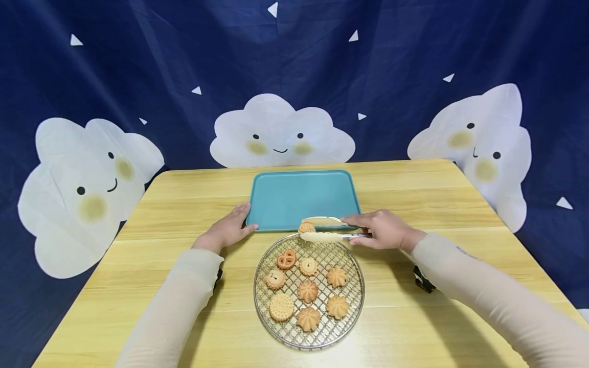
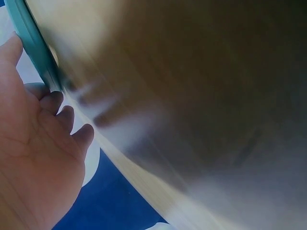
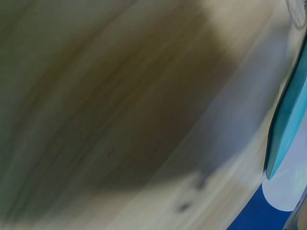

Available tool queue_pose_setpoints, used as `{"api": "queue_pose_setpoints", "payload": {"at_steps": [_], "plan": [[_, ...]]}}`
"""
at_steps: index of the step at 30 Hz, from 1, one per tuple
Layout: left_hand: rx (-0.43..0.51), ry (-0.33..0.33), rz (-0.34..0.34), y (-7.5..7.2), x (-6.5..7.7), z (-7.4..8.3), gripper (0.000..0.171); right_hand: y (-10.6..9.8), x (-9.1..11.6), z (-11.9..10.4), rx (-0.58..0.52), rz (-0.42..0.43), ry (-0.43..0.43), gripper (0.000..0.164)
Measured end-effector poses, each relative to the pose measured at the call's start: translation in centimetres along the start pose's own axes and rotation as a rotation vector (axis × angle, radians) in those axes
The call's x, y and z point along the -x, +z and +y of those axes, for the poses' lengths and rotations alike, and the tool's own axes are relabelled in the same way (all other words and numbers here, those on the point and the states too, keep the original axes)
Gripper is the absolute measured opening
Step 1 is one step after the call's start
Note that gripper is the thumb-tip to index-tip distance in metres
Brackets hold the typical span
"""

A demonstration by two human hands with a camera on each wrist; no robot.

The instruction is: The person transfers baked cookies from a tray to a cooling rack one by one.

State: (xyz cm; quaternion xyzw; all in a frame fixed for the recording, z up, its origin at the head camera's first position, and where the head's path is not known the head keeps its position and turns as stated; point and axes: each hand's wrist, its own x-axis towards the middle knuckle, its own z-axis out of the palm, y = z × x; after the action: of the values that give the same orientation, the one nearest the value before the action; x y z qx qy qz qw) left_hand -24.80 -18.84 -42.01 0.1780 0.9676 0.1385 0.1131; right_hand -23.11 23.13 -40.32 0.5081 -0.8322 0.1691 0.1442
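Note:
My right hand (image 1: pixel 384 229) grips a pair of tongs (image 1: pixel 324 237) with cream-coloured ends. Between the tong ends is a small round swirled cookie (image 1: pixel 306 228), over the gap where the wire rack's far rim meets the tray's near edge. My left hand (image 1: pixel 232 227) rests at the near left corner of the teal tray (image 1: pixel 299 197), its thumb by the near edge and its fingers along the left side. In the left wrist view, the thumb and fingers of my left hand (image 2: pixel 41 139) lie against the rim of the tray (image 2: pixel 36 45).
On the round wire rack (image 1: pixel 317 337) lie several cookies, among them a pretzel-shaped one (image 1: pixel 286 259), a large round one (image 1: pixel 281 307) and a flower-shaped one (image 1: pixel 308 319). Everything stands on a wooden table (image 1: pixel 414 332). A blue curtain (image 1: pixel 391 61) with clouds hangs behind it.

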Motion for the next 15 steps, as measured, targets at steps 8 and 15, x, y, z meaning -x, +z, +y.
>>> {"api": "queue_pose_setpoints", "payload": {"at_steps": [8, 15], "plan": [[0.005, -0.003, -0.004, -0.1, 0.1, 0.1, 0.077, -0.9, 1.1, 0.3, 0.005, -0.023, -0.053, 0.055], [-0.002, 0.001, -0.012, -0.1, 0.1, 0.1, 0.077, -1.2, 1.7, 0.7, 0.003, -0.021, -0.103, 0.054]]}}
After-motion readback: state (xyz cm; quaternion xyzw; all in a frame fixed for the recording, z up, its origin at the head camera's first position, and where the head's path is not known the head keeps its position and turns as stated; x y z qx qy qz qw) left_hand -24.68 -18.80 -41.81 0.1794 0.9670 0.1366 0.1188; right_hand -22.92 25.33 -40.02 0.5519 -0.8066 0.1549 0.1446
